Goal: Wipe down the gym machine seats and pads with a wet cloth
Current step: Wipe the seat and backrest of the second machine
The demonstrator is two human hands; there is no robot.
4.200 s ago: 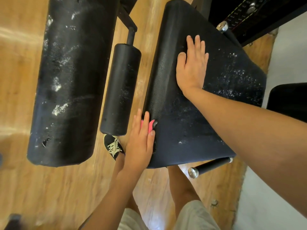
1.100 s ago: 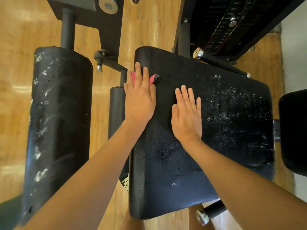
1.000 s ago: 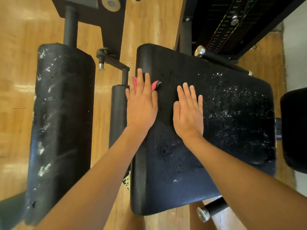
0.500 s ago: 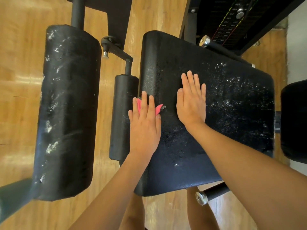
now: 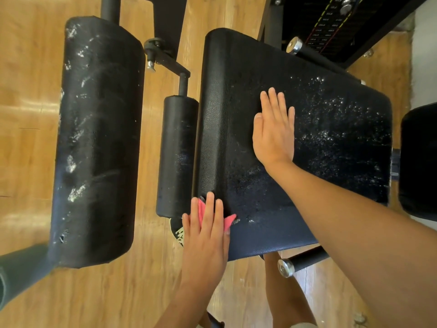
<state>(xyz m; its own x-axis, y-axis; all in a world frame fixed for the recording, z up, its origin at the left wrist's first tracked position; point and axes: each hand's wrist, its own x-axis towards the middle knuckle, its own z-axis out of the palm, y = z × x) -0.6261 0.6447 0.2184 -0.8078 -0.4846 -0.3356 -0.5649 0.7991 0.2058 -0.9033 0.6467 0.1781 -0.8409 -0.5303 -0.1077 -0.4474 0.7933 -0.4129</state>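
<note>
Left hand [image 5: 205,235]: fingers straight and together, pressing flat on the pink cloth [image 5: 229,221], not curled round it. Cloth sits at the near left edge of the seat [image 5: 236,74], mostly under the hand. Right hand [image 5: 274,136]: flat, fingers extended, palm down mid-seat, holding nothing. White specks on seat's right half. Roller [image 5: 177,150] just left of seat; scuffed pad [image 5: 97,138] further left.
</note>
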